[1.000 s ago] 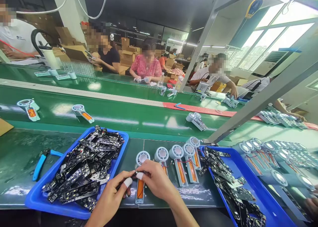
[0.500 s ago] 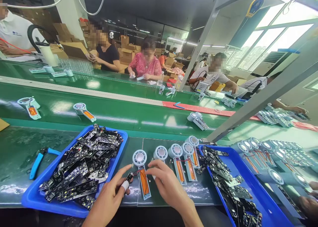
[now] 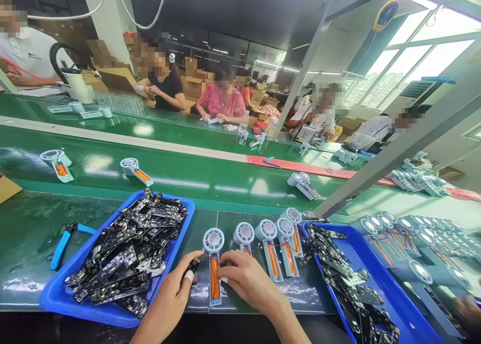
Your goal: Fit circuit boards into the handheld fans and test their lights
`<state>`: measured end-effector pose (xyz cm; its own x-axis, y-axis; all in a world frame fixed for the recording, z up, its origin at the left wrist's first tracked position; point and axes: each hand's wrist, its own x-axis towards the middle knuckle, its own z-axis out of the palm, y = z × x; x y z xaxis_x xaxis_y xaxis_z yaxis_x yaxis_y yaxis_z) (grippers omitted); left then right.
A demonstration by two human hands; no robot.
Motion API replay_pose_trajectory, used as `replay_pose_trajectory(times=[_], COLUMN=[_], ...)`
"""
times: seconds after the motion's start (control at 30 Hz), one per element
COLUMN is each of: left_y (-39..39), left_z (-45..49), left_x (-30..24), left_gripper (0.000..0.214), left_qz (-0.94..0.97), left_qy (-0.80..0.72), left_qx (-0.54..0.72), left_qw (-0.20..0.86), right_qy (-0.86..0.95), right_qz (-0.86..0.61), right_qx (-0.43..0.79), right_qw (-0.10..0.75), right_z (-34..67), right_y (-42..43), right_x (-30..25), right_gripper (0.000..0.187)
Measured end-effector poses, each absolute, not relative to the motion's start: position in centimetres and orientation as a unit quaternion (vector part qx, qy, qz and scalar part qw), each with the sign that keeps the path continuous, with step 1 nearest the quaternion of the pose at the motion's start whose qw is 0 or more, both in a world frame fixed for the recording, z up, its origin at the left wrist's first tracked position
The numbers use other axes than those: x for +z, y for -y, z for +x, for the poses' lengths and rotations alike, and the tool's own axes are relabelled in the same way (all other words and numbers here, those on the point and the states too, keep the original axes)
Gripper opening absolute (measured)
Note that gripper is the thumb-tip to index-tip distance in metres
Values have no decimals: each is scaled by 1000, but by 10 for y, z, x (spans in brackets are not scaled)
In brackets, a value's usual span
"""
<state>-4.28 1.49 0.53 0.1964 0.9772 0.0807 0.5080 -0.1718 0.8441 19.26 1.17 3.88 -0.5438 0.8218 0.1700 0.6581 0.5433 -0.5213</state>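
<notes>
My left hand (image 3: 167,296), with a white finger cot on one finger, is shut on a small black connector (image 3: 193,265) with thin red wires. My right hand (image 3: 248,280) lies beside a white handheld fan unit (image 3: 213,240), its fingertips at the edge of the unit's orange battery body (image 3: 215,279). I cannot tell whether those fingers grip it. Several similar fan units (image 3: 267,243) stand in a row to the right. A blue tray (image 3: 80,310) heaped with black circuit boards sits left of my left hand.
A second blue tray (image 3: 391,289) of black boards lies right of the row, and blue-handled cutters (image 3: 62,244) rest at left. Beyond, a green conveyor belt (image 3: 180,186) carries fan units. Co-workers sit across it, and a grey metal post (image 3: 391,143) slants across the right.
My right hand has moved left, back against the fan body. The fan unit now stands straighter. My left hand keeps the connector.
</notes>
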Motion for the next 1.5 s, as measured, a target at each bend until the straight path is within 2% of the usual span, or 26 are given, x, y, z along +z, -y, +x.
replay_pose_trajectory(times=[0.1, 0.2, 0.3, 0.37, 0.57, 0.7, 0.8, 1.0, 1.17, 1.3, 1.4, 1.5], left_y=[-15, -13, -9, -7, -2, -1, -1, 4, 8, 4, -3, -9], left_z=[-42, -39, -36, -34, -32, -29, -26, -27, -30, -31, -35, -40], left_x=[7, 10, 12, 9, -2, 0, -2, -22, -33, -21, -3, 11], left_gripper=[43, 49, 55, 52, 39, 37, 34, 39, 44, 40, 37, 38], left_qz=[717, 749, 768, 760, 656, 658, 687, 777, 807, 784, 746, 709], left_qy=[-531, -532, -533, -538, -602, -585, -572, -508, -492, -508, -518, -515], left_qx=[326, 279, 238, 260, 330, 349, 359, 362, 325, 339, 349, 337], left_qw=[313, 280, 265, 254, 312, 320, 269, 84, 34, 110, 229, 344], right_qy=[783, 689, 621, 598, 586, 669, 724, 773, 796, 781, 757, 759], right_qz=[-434, -454, -488, -504, -536, -553, -558, -554, -548, -536, -509, -471], right_qx=[312, 392, 427, 437, 424, 315, 224, 129, 82, 146, 235, 289], right_qw=[319, 408, 440, 444, 435, 385, 338, 282, 245, 286, 334, 344], right_z=[186, 170, 152, 143, 134, 133, 132, 129, 128, 134, 141, 147], right_y=[-16, -19, -24, -26, -25, -21, -19, -16, -14, -19, -23, -24], right_x=[38, 36, 31, 28, 28, 30, 30, 30, 26, 23, 24, 29], right_gripper=[31, 22, 15, 12, 11, 20, 20, 21, 20, 23, 30, 34])
